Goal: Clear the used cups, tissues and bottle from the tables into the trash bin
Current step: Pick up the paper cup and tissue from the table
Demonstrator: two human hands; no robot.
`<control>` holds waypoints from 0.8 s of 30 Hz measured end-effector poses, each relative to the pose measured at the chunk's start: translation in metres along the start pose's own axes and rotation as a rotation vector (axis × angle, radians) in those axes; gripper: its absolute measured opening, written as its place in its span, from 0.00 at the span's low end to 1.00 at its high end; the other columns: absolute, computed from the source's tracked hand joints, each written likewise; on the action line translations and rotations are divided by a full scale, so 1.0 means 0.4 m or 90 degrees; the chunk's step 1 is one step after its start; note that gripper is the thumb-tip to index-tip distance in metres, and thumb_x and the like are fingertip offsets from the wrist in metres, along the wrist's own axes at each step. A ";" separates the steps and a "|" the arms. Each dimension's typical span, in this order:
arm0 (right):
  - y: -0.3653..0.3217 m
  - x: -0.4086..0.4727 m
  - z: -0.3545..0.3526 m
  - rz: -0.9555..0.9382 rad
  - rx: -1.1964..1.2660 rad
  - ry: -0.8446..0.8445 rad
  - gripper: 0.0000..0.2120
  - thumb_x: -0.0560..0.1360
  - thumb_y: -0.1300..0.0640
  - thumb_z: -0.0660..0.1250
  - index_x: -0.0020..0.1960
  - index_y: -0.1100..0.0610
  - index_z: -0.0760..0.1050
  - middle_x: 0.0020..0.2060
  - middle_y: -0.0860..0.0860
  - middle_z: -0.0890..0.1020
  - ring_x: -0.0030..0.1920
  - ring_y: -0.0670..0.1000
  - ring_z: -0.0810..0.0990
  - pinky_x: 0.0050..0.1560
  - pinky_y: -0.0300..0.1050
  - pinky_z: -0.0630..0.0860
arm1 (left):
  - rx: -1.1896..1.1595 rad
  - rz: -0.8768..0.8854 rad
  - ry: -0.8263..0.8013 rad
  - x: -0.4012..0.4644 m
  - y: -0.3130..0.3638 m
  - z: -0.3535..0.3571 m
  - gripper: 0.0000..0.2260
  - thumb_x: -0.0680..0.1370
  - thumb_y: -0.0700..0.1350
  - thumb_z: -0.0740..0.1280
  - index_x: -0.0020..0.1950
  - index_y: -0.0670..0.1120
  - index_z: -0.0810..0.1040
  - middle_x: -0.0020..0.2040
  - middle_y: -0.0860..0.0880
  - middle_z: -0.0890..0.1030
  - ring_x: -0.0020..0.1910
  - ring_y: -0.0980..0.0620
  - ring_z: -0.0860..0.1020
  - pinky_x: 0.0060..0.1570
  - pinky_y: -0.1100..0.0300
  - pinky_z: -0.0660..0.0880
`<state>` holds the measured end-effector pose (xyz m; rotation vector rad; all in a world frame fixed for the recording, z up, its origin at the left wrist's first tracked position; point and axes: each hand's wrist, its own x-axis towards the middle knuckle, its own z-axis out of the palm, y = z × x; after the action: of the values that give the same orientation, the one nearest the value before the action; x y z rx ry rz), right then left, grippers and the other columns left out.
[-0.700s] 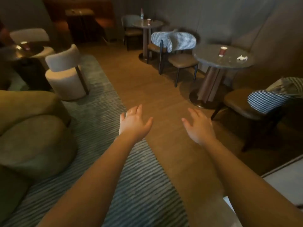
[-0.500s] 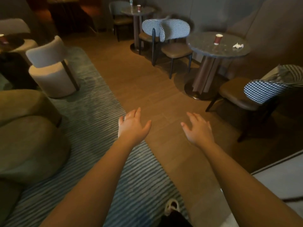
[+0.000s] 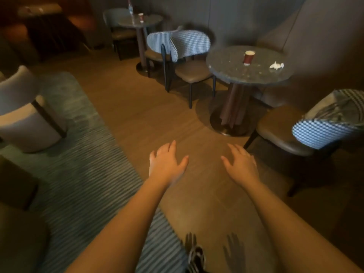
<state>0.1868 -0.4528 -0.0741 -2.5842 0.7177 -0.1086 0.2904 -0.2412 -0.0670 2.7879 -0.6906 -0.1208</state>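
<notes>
A red paper cup (image 3: 249, 57) stands on the near round stone table (image 3: 232, 75) at the right, with a crumpled white tissue (image 3: 276, 65) beside it. On the far round table (image 3: 149, 20) stand another red cup (image 3: 140, 17) and a clear bottle (image 3: 130, 8). My left hand (image 3: 166, 164) and my right hand (image 3: 241, 164) are stretched out over the wooden floor, palms down, fingers straight, holding nothing. Both hands are well short of the near table. No trash bin is in view.
Checked-back chairs (image 3: 189, 56) (image 3: 307, 131) flank the near table. A white round armchair (image 3: 29, 115) stands on the striped rug (image 3: 82, 174) at the left, a sofa edge (image 3: 15, 233) at bottom left. My shoe (image 3: 196, 257) shows at the bottom.
The view has moved forward toward the near table, which now looks larger and closer. Both hands stay stretched out and empty.
</notes>
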 end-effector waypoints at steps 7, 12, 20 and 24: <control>0.026 0.376 -0.085 0.025 0.012 0.005 0.27 0.79 0.45 0.57 0.75 0.51 0.58 0.75 0.51 0.61 0.75 0.53 0.58 0.74 0.58 0.54 | -0.016 0.045 0.010 0.409 0.117 0.011 0.35 0.75 0.67 0.49 0.77 0.48 0.55 0.75 0.48 0.62 0.73 0.49 0.59 0.71 0.45 0.54; 0.066 0.621 -0.106 0.056 0.017 0.013 0.27 0.79 0.44 0.57 0.75 0.49 0.58 0.75 0.50 0.60 0.75 0.52 0.58 0.74 0.57 0.54 | -0.032 0.063 -0.003 0.693 0.163 0.031 0.34 0.76 0.66 0.50 0.77 0.48 0.55 0.75 0.47 0.62 0.73 0.49 0.59 0.71 0.44 0.53; 0.160 1.139 -0.076 0.094 0.023 0.073 0.25 0.78 0.47 0.60 0.73 0.50 0.62 0.73 0.53 0.65 0.74 0.54 0.61 0.73 0.59 0.58 | -0.049 0.122 -0.008 1.239 0.248 0.090 0.32 0.77 0.64 0.53 0.77 0.49 0.56 0.75 0.47 0.63 0.73 0.49 0.59 0.71 0.44 0.53; 0.188 1.400 -0.110 0.134 0.041 0.107 0.26 0.77 0.49 0.63 0.72 0.53 0.65 0.72 0.55 0.67 0.72 0.56 0.65 0.70 0.58 0.62 | -0.039 0.166 -0.029 1.538 0.305 0.084 0.32 0.77 0.63 0.53 0.77 0.48 0.56 0.75 0.46 0.62 0.74 0.48 0.58 0.70 0.43 0.54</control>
<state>0.6254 -0.8115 -0.0930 -2.4423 1.0249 -0.2790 0.7743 -0.6414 -0.0759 2.6161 -1.0347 -0.1529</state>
